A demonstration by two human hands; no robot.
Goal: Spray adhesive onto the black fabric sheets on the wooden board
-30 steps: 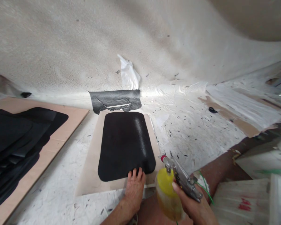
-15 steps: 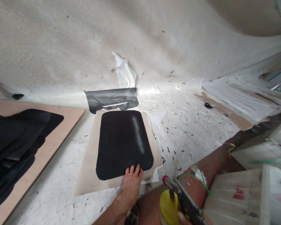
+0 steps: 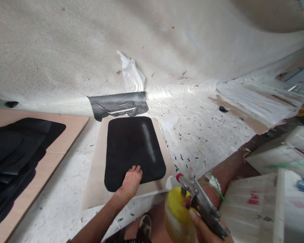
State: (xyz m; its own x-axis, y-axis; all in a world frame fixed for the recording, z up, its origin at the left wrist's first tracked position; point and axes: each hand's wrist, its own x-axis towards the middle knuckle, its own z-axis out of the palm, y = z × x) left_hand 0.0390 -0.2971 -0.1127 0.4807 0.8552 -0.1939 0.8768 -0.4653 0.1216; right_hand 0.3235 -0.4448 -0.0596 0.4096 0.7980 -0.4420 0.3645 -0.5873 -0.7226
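A black sheet with rounded corners (image 3: 131, 148) lies on a beige backing sheet (image 3: 93, 189), with a speckled whitish streak down its right side. My left hand (image 3: 132, 180) is over the lower edge of the black sheet, its fingers slightly bent and nothing visible in them; the thumb is hidden. At the lower right, my right hand (image 3: 202, 226) grips a spray gun (image 3: 201, 202). Its red-ringed nozzle points up and left, beside the black sheet's lower right corner. Under the gun hangs a cloudy cup with a yellow lid (image 3: 177, 206).
Black pieces (image 3: 12, 152) are piled on a tan board (image 3: 71, 131) at left. A wrinkled grey-black piece (image 3: 116, 103) lies behind the backing sheet. White plastic sheeting (image 3: 192, 135) carries small dark scraps. Pale plastic bins (image 3: 248, 202) and a green cord (image 3: 215, 189) are at right.
My left hand has shifted left and slightly up onto the black sheet, its fingers now more bent. The spray gun has risen slightly, bringing more of its cup and my right hand into view.
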